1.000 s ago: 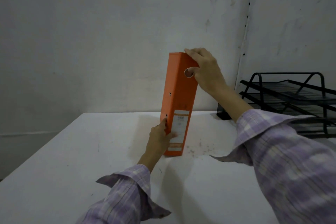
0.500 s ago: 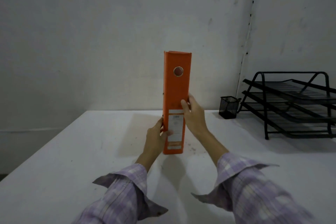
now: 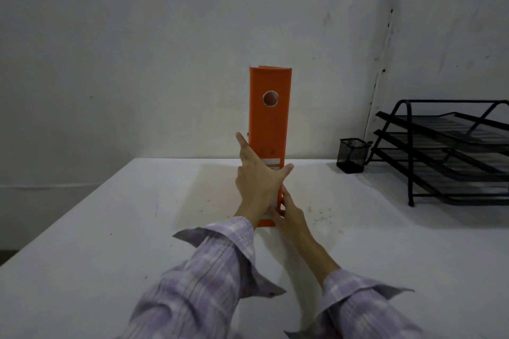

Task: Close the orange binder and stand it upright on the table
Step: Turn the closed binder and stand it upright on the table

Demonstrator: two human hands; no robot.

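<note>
Left hand (image 3: 259,184) now higher — binder (image 3: 269,118) upright.

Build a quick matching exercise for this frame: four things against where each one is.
Things:
1. orange binder
2. mesh pen cup
3. black letter tray
4. left hand

Places:
A. far right of the table
B. spread open against the binder's spine
C. upright, mid-table
D. by the wall, just left of the tray

Pairs: 1-C, 2-D, 3-A, 4-B

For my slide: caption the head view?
Both hands, left and right, steady the closed orange binder upright on the white table.
</note>
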